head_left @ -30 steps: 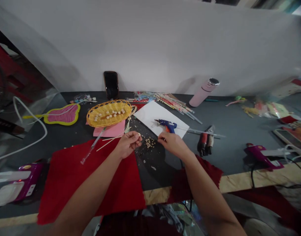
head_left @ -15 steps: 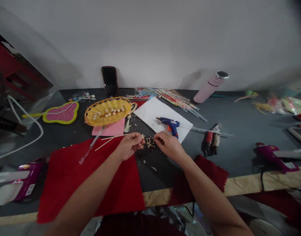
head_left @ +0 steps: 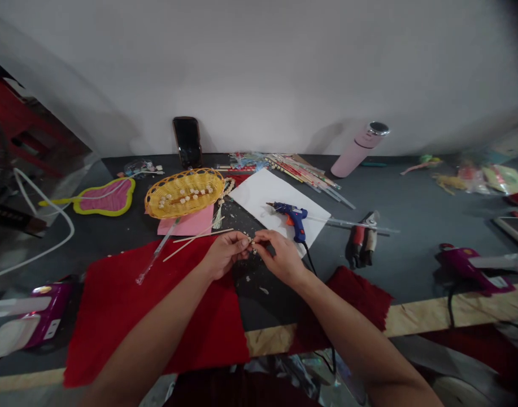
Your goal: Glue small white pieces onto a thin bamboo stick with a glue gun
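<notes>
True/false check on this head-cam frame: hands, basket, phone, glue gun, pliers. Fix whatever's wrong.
1. The left hand and right hand have their fingertips close together at small pale pieces. True.
2. The yellow basket holds white bits. True.
3. The phone lies flat in the basket. False: the phone is propped up behind it, at the wall.
4. The glue gun is on the white paper. True.
5. The right hand grips the pliers. False: the pliers lie on the table, apart from both hands.

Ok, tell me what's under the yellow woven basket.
Pink paper sticks out beneath the near side of the yellow woven basket; anything else under it is covered from view.
</notes>
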`<state>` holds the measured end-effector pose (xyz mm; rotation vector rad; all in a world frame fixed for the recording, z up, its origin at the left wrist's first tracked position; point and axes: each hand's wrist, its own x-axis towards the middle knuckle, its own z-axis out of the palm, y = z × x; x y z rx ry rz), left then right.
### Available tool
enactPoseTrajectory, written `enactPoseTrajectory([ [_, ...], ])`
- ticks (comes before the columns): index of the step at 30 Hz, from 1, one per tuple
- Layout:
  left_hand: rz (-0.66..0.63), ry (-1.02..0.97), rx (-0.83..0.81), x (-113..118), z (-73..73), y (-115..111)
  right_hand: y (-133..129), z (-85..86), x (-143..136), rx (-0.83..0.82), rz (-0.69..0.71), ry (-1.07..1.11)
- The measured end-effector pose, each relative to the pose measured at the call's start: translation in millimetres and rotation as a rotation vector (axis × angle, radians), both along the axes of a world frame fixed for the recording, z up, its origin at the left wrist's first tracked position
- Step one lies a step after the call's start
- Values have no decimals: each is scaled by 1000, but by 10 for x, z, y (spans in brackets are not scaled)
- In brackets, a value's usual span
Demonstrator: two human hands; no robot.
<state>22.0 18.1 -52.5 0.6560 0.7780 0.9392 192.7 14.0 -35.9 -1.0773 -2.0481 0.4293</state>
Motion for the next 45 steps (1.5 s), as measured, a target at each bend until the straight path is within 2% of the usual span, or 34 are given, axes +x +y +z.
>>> enactPoseTrajectory([
  [12,-9,45,28,9,50,-17,9,-5,14,-31,5,-28],
  [21,-18,29,9,-7,36,-12,26,47,28,21,116,0],
  [35,-37,84,37,-23,66,-19,18,31,29,4,151,-15],
  [42,-64,41,15,-40,74,-11,24,18,50,-79,126,79],
  [45,-87,57,15,-47,64,-7,25,37,43,-89,169,122],
])
